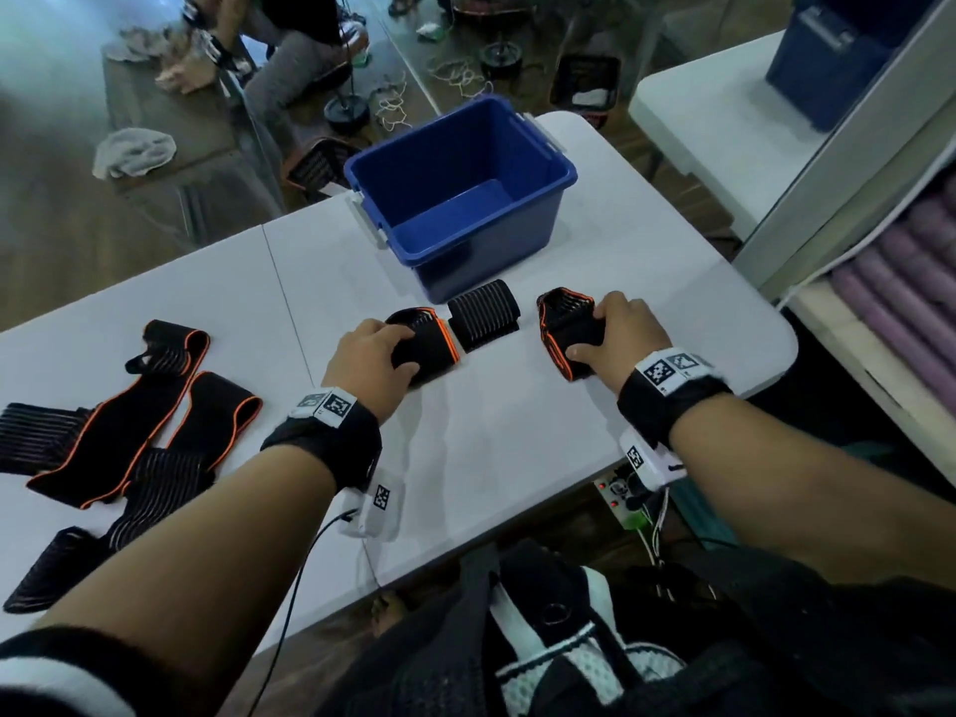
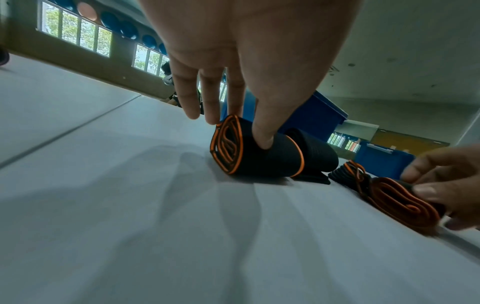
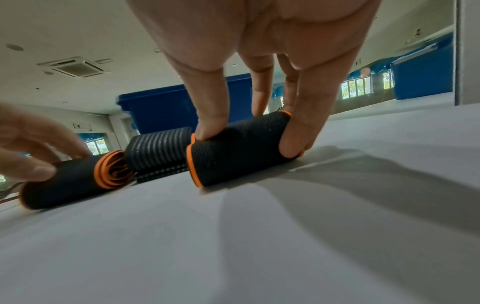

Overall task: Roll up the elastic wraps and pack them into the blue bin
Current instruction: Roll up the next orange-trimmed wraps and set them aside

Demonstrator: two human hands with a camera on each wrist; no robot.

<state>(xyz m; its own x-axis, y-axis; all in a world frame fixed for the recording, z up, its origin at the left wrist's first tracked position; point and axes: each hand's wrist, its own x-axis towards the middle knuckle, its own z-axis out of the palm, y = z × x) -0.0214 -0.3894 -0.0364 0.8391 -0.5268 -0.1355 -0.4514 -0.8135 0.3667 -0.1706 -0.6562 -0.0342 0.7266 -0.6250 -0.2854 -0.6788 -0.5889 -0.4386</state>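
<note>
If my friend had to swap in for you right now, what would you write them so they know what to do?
Left hand: grips a rolled wrap lying on the table.
Right hand: grips another rolled wrap, also on the table.
A third, striped roll lies between them, just in front of the blue bin.
Unrolled wraps lie in a loose pile at the table's left end.
Done: three wraps rolled. The bin looks empty.
Left: put the three rolls into the bin, then roll the loose ones and pack them too.
</note>
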